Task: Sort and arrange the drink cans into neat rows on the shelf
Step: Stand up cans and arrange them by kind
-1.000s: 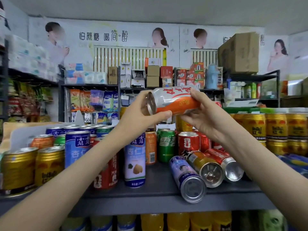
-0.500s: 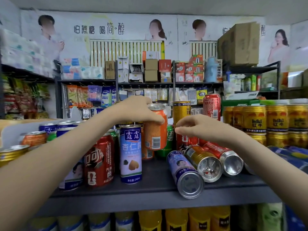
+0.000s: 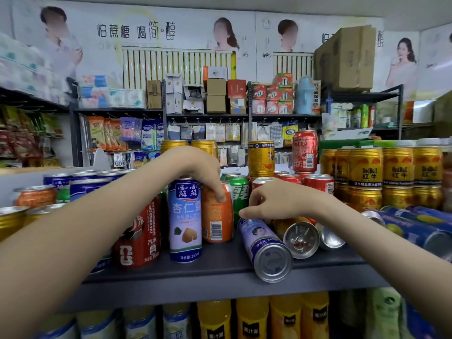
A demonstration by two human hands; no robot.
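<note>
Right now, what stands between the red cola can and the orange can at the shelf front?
One tall blue almond-drink can, upright, close beside both the red cola can and the orange can. The head view shows it.

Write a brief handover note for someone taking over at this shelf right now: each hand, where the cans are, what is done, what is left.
Left hand grips the orange can from above; it stands upright on the shelf, beside the blue almond-drink can.
Right hand holds nothing, fingers loosely curled above the purple can.
Done: orange can upright by its neighbours.
Left: purple can, gold can and silver-ended can lie on their sides, blue cans too at far right; stand and row them by kind.
</note>
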